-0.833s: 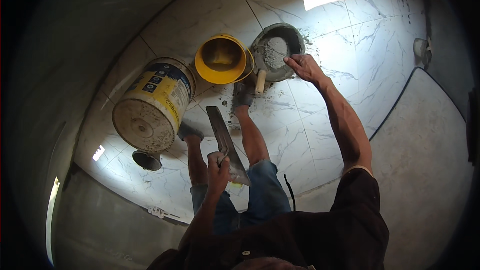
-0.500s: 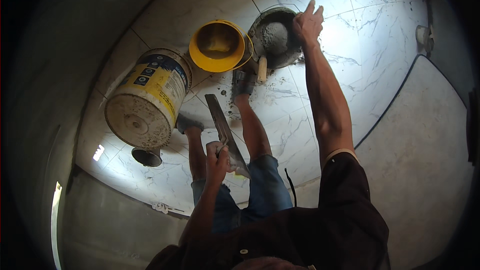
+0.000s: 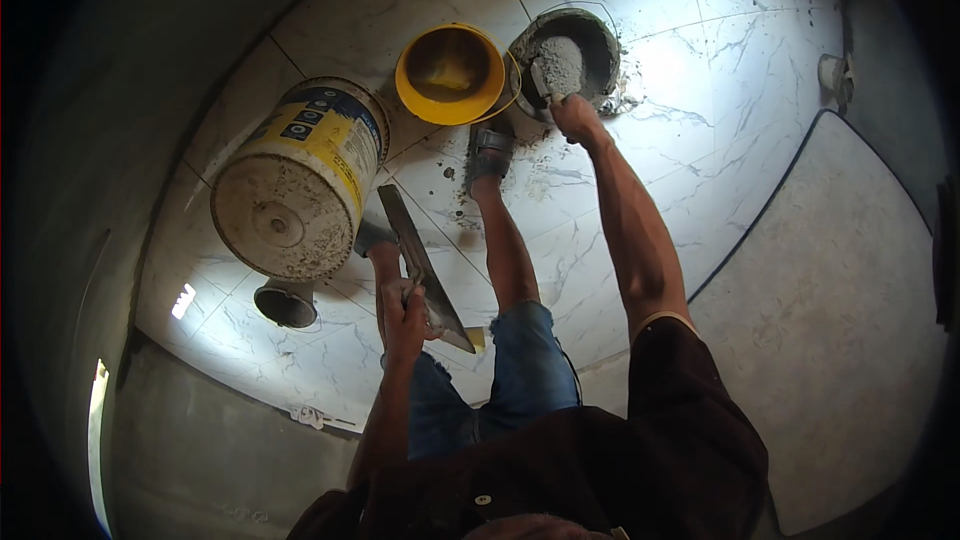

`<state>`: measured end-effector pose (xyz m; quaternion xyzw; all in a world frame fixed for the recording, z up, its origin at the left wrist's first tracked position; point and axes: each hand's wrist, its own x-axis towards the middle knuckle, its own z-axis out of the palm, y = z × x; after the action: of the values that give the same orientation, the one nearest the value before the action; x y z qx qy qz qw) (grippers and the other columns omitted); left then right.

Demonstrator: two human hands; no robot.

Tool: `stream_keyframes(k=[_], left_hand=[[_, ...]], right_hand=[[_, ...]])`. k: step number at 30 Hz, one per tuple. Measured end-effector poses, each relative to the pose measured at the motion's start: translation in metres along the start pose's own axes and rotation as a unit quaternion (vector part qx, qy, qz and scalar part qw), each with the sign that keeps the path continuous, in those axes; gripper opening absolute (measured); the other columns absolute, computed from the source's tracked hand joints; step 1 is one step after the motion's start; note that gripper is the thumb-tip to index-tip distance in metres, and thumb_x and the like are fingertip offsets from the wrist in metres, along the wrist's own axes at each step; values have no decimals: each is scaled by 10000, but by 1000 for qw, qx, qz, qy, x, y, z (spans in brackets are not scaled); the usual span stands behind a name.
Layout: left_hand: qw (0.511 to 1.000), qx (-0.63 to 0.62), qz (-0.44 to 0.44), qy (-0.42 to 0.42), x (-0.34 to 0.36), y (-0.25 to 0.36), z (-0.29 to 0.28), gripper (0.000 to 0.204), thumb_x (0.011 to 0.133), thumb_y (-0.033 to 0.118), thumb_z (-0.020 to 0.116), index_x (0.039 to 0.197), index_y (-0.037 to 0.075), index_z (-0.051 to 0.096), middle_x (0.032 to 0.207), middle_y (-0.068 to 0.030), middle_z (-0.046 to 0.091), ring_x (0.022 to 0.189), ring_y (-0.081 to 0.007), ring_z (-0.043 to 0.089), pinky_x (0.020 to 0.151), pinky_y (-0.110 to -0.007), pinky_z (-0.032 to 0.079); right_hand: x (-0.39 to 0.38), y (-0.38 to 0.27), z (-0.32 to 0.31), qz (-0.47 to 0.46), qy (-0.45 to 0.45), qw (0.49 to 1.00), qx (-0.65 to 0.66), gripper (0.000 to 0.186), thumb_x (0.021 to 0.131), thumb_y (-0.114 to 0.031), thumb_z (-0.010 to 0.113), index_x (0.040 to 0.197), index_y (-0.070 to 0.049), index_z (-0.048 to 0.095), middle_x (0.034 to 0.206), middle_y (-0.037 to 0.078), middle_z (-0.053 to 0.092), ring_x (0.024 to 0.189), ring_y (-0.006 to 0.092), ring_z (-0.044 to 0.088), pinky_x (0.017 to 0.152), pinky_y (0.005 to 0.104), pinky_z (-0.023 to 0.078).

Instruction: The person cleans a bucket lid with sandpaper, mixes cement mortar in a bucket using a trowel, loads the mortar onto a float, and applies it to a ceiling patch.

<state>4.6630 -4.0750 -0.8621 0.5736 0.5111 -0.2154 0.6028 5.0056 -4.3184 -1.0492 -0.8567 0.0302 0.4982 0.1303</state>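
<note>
My left hand is closed around the grip of a long, flat plastering trowel, held on a slant in front of my legs. Farther off, my right hand is closed on the handle of a small trowel, whose blade reaches into a dark bucket. Inside that bucket lies a grey mound of mortar, touching the blade. My fingers hide most of the small trowel's handle. Just left of the dark bucket stands a yellow bucket with its wire handle lowered to the right.
A large white, yellow and blue pail stands upside down at the left. Beside it is a small dark cup-like container. Mortar crumbs dot the marbled tile floor near my foot. A pale, dark-edged panel lies at the right.
My right hand has left the dark bucket's right rim and taken hold of the small trowel's handle. My left hand with the plastering trowel has shifted slightly left.
</note>
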Motion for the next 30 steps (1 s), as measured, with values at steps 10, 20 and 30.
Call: stream_keyframes(k=[10,20,30], left_hand=[[1000,-10,-20,-15,10,-22,-27,210,951,158,575,1096,39,481,660,-22,514,537,-85,493,498,-252,417],[998,-7,-44,-50,31,-9,23,213,955,178,573,1085,26,501,726,-23,506,551,-72,466,482,-253,396],[998,29,-44,-38,33,8,52,203,955,169,571,1089,35,499,732,-19,500,559,-65,466,491,-247,403]], right_hand=[[-49,2,-104,75,-119,958,252,437,916,-401,613,1024,23,596,893,84,572,633,105,494,473,240,393],[-56,62,-54,67,-44,910,407,459,950,-230,472,1358,-19,480,923,89,640,690,139,568,582,287,517],[14,50,-8,116,57,898,421,426,947,-343,496,1229,-24,511,873,160,642,594,220,596,462,320,483]])
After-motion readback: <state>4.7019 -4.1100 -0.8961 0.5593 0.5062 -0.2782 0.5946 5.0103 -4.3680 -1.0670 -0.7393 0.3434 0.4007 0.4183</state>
